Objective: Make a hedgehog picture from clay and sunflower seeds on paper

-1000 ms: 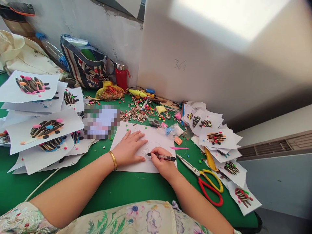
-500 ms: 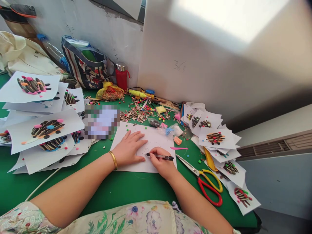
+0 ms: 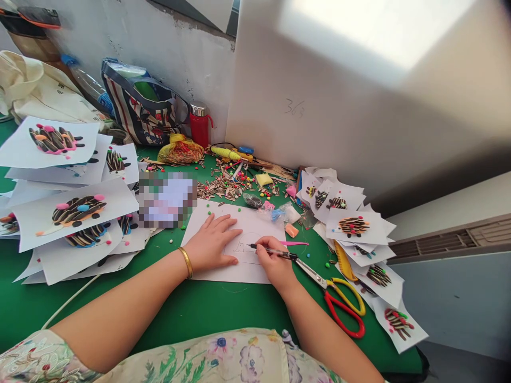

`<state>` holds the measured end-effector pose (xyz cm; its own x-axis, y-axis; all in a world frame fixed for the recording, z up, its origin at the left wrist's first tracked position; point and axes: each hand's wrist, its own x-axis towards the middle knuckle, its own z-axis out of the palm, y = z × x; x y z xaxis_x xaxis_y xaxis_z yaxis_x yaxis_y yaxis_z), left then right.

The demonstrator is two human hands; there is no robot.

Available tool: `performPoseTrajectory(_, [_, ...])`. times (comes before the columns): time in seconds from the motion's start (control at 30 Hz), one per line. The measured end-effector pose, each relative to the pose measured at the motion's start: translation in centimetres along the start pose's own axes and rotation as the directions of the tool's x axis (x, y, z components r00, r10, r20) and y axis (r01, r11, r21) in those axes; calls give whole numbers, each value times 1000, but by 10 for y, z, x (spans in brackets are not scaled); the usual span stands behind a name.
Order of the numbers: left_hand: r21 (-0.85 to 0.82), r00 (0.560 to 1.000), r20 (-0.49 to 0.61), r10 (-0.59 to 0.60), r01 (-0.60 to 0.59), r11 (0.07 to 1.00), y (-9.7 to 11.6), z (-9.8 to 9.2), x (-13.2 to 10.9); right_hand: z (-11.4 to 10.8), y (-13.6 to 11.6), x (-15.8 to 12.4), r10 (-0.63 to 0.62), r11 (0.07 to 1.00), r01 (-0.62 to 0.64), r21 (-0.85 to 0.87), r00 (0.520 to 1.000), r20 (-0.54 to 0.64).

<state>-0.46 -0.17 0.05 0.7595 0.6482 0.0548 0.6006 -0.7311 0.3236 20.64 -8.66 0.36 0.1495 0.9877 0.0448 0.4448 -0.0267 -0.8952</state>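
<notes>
Right hand [image 3: 273, 260] clamped on slim black pen [image 3: 277, 253], tip on smooth white paper [image 3: 244, 270]. Left hand [image 3: 211, 242] flat on the paper, fingers spread.

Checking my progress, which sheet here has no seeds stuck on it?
The white sheet under your left hand, carrying only a pen sketch; sheets around it bear seed pictures.

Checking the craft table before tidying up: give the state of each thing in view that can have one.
Left hand: open, flat on the paper.
Right hand: closed around the pen.
Slim black pen: held, tilted, tip over the paper.
White paper sheet: lying flat, faint drawing on it.
Steel scissors with red and yellow handles: blades shut, lying flat.
Red flask with silver cap: upright, cap on.
</notes>
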Motion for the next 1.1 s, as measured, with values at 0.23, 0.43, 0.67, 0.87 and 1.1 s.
performPoseTrajectory(0.23, [-10,1000,1,-3,4,1000,-1,1,-1,-12,4,-3,42,999,-42,-10,998,-47])
performPoseTrajectory(0.43, [-8,1000,1,-1,1,1000,-2,1,-1,-4,3,-7,0,996,2,-88,1000,22])
performPoseTrajectory(0.67, [-19,1000,-8,3,-3,1000,-2,1,-1,-4,0,-6,-6,993,9,-115,1000,26])
performPoseTrajectory(0.87, [-13,1000,-3,3,-3,1000,-2,0,0,-3,-2,-7,2,993,2,-117,999,38])
performPoseTrajectory(1.1, [-4,1000,5,-2,2,1000,-1,-1,0,-3,-1,-6,-7,991,12,-135,999,38])
